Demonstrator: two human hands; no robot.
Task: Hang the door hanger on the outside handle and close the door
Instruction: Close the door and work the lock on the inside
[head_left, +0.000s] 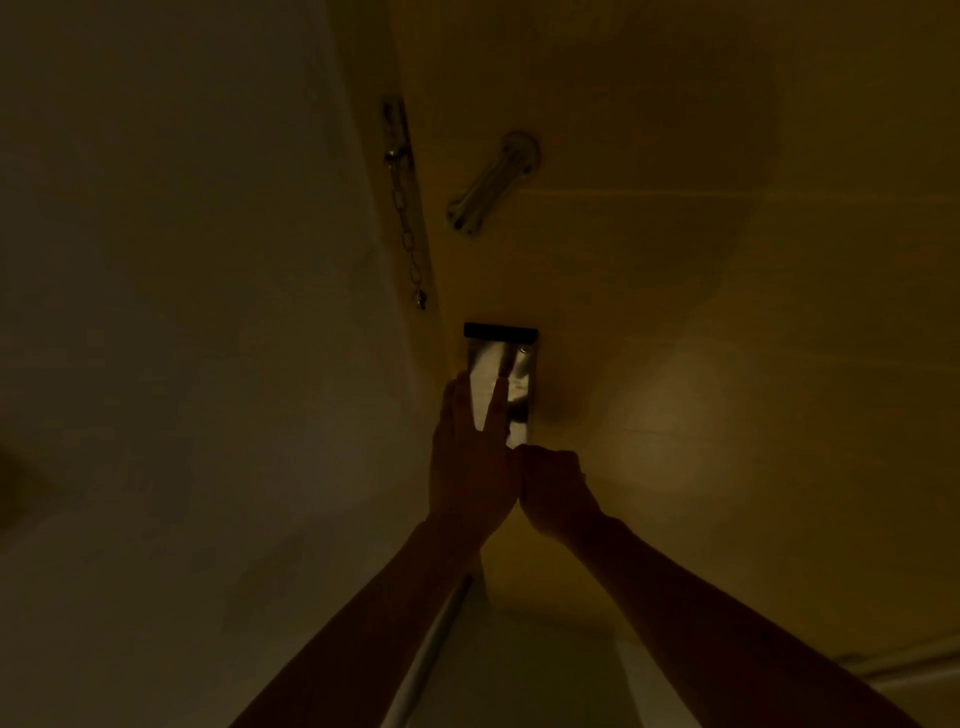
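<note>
Reaching up from the bottom of the frame, two bare arms meet at the lock plate (511, 384), a shiny metal rectangle with a black cap at its top, just below the centre of the dim picture. The left hand (470, 462) lies flat against the plate, fingers straight and spread in a V, holding nothing. The right hand (553, 491) is curled into a fist just under the plate's lower edge, touching the left hand; what it grips is hidden by the fist itself, so whether it has the handle cannot be told. The door (701, 260), a yellowish panel, fills the right half of the frame. Above the plate, a metal lever-shaped fitting (491, 184) sits on the door, tilted. To its left, a security chain (408, 234) hangs down along the door's edge, beside the pale wall (182, 286) that fills the left half. No door hanger can be made out anywhere in the darkness.
</note>
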